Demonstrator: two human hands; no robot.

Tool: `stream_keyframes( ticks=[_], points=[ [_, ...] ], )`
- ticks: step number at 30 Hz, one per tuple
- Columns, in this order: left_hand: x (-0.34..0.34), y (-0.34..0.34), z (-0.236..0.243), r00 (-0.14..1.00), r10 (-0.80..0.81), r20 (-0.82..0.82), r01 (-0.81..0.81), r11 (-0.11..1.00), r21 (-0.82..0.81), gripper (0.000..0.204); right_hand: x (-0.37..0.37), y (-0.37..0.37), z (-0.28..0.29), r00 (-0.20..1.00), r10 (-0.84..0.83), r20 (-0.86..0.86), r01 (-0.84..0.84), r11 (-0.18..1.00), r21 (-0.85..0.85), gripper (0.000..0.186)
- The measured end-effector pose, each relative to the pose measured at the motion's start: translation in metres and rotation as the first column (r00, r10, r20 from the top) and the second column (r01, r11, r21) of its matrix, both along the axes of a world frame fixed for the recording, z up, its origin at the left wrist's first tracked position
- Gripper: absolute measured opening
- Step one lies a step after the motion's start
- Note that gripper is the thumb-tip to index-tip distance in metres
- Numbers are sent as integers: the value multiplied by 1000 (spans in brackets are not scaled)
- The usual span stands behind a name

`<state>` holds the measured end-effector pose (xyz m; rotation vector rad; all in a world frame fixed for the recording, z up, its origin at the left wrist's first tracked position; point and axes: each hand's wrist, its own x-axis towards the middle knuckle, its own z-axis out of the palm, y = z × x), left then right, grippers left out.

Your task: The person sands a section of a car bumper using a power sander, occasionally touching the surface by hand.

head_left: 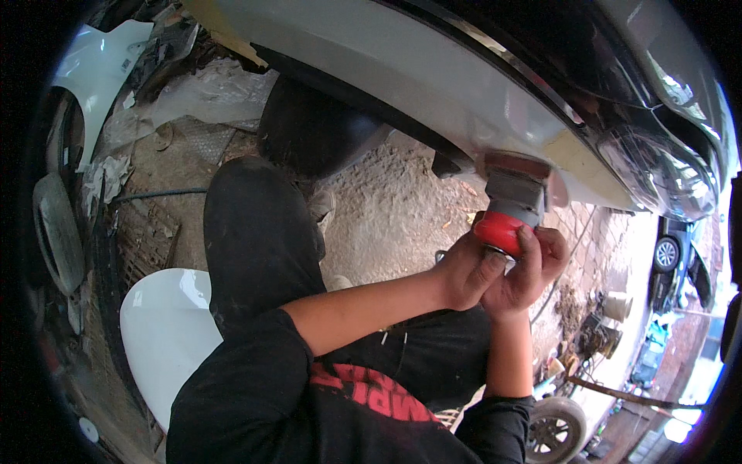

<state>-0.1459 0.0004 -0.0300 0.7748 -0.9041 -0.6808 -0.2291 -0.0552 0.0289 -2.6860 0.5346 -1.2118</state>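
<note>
at the far left, a worn tire point(58, 232) lies beneath a white fender-shaped panel point(97, 81). to the right, a glossy white curved part point(166, 329) sits beside the person's bent leg point(255, 232). a pale vehicle body panel point(433, 85) runs diagonally overhead. the left hand point(468, 271) is closed around the near end of a red-and-grey power tool point(504, 224), located below the panel's lower edge area with its pad end against the panel. the right hand point(533, 267) grips the same end from the right. further right are a spoked wheel point(555, 431), a clear lamp point(657, 166) and a blue car point(674, 259).
</note>
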Motion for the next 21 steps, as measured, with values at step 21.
stream_keyframes(
  ticks=[21],
  points=[
    [3,1,2,1000,-2,-9,3,999,40,74,-1,-3,-1,998,35,-43,-36,999,-27,46]
  ],
)
